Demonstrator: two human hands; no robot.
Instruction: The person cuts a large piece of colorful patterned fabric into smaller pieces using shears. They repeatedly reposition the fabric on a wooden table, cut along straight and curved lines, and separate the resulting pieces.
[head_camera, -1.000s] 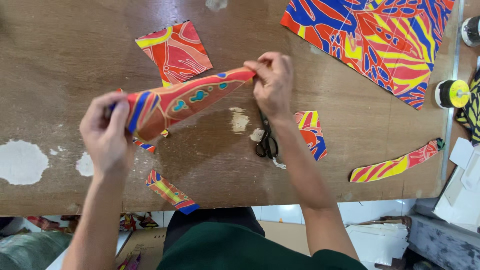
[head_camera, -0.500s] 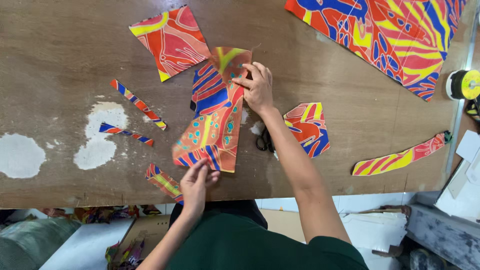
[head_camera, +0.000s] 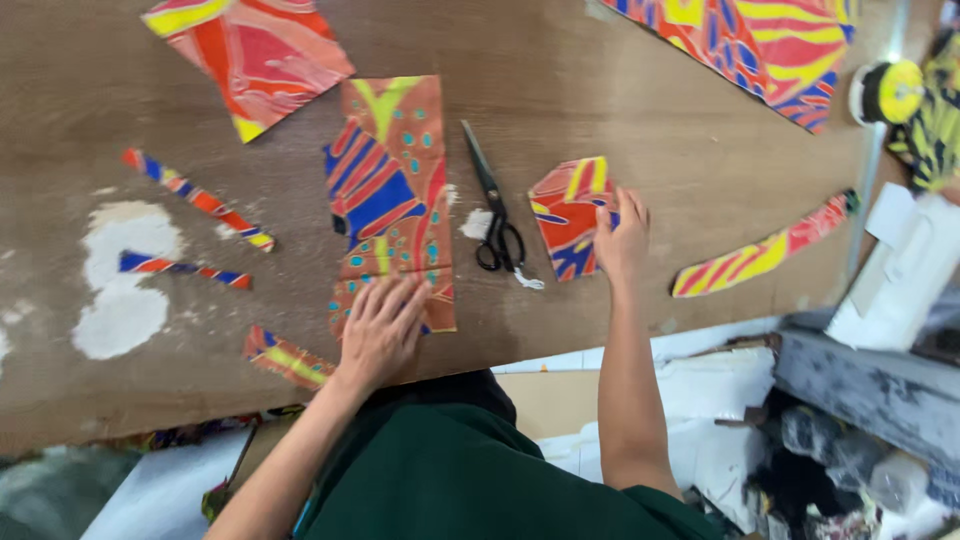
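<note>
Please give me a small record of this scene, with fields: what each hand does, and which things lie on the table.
left hand: left hand lies flat on the near end of the long patterned cloth piece
right hand: right hand rests on the small patterned scrap
between the hands: black scissors, closed, untouched
other cloth: strips at the left, curved strip at the right, larger pieces at the far edge
surface: worn wooden table
</note>
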